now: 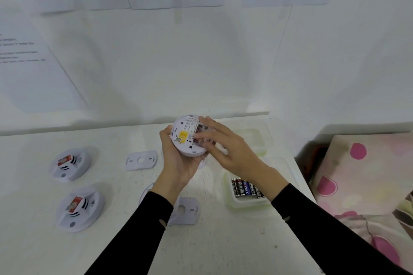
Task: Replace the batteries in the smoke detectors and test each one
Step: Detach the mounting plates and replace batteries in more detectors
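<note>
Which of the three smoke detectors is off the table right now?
The smoke detector gripped in the left hand, back up with a yellow label showing. The other two detectors lie on the table at left, fronts up.

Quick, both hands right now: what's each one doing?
Left hand: grips the smoke detector, its back side showing.
Right hand: fingers on the back of the smoke detector, blurred; cannot tell whether it pinches anything.
</note>
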Motion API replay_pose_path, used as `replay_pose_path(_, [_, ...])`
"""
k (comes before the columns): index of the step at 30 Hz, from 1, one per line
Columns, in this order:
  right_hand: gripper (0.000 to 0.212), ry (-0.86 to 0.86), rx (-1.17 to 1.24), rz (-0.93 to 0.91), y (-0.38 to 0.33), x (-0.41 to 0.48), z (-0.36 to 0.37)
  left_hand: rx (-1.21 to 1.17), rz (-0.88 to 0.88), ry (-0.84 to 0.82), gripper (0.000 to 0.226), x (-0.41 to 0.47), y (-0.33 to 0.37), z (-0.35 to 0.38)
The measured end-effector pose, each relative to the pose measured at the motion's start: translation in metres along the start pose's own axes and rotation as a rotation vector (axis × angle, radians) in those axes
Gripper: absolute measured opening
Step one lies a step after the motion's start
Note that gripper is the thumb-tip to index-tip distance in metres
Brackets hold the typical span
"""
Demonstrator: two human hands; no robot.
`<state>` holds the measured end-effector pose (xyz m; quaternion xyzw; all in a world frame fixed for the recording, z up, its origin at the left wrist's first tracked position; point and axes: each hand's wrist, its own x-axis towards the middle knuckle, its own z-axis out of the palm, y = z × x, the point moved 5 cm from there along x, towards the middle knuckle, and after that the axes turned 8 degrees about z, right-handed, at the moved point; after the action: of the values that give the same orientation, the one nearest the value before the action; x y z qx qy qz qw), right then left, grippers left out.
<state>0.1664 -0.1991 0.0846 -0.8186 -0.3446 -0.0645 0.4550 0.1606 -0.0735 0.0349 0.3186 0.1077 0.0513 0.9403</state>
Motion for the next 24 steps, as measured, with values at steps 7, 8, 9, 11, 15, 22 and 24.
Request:
replay_pose_path(7, [0.019, 0.415, 0.183, 0.644, 0.073, 0.013, -0.063, 0.0, -0.046, -0.059, 0.053, -0.009, 0.006, 0.0])
replay_pose_path(8, [0.021, 0.333, 0.038, 0.734, 0.09, 0.013, -0.066, 0.012, -0.046, -0.074, 0.057, -0.01, 0.009, 0.0])
replay_pose_path(9, [0.022, 0.247, -0.082, 0.797, 0.106, 0.011, -0.067, 0.023, -0.052, -0.084, 0.057, -0.011, 0.01, 0.0])
replay_pose_path(11, [0.017, 0.12, -0.27, 0.848, 0.126, 0.01, -0.067, 0.041, -0.066, -0.086, 0.047, -0.012, 0.013, 0.0])
replay_pose_path(15, [0.012, -0.114, -0.542, 0.858, 0.148, 0.014, -0.054, 0.118, -0.055, -0.055, 0.044, -0.011, 0.02, -0.011])
replay_pose_path(22, [0.022, -0.039, -0.578, 0.782, 0.134, 0.019, -0.042, 0.429, 0.067, 0.05, 0.031, -0.008, 0.069, -0.061])
replay_pose_path(24, [0.019, 0.077, -0.43, 0.659, 0.108, 0.024, -0.032, 0.561, 0.095, 0.116, 0.029, -0.004, 0.091, -0.085])
